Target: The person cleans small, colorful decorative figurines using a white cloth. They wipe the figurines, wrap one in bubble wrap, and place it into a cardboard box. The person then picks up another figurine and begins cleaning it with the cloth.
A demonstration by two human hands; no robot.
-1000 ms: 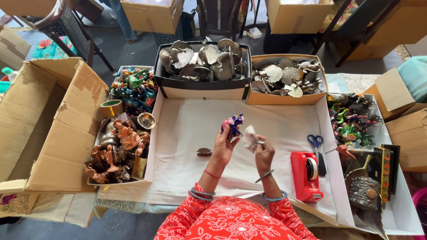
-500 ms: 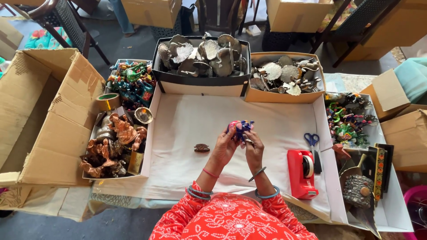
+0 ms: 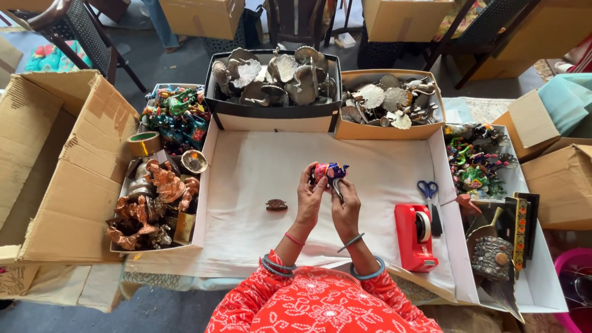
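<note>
We see a pink-and-purple painted figurine (image 3: pixel 330 171), a red tape dispenser (image 3: pixel 414 237), blue-handled scissors (image 3: pixel 428 190), and white worktop (image 3: pixel 259 166) paper.

Looks like a handicraft packing workshop or small warehouse. White paper-covered surface (image 3: pixel 259 160) ringed by open cardboard boxes (image 3: pixel 55 166) and trays: copper-toned figurines (image 3: pixel 151 203), painted animal figures (image 3: pixel 176 117), silvery shell-shaped metal dishes (image 3: pixel 274 77). Red tape dispenser (image 3: pixel 415 234), scissors (image 3: pixel 428 194), roll of packing tape (image 3: pixel 143 143) close by. More cartons (image 3: pixel 407 15) and chairs (image 3: pixel 74 24) on bare grey floor (image 3: pixel 179 61) behind.
</note>
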